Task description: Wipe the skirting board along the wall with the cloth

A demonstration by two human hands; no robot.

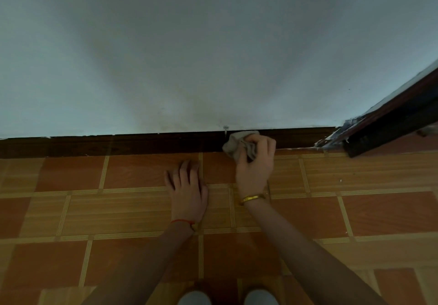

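Note:
A dark brown skirting board [118, 144] runs along the foot of the pale wall [189, 56], from the left edge to the door frame at the right. My right hand [256, 162], with a gold bangle on the wrist, grips a crumpled grey cloth [233, 144] and presses it against the board a little right of centre. My left hand [187, 186], with a red string on the wrist, lies flat on the tiled floor with fingers spread, just left of the right hand and short of the board.
The floor [94, 210] is orange-brown tile with striped light joints. A dark wooden door frame [391, 124] with white paint smears meets the board at the right. A small nail or mark [225, 128] sits on the wall just above the cloth. My knees [227, 298] show at the bottom edge.

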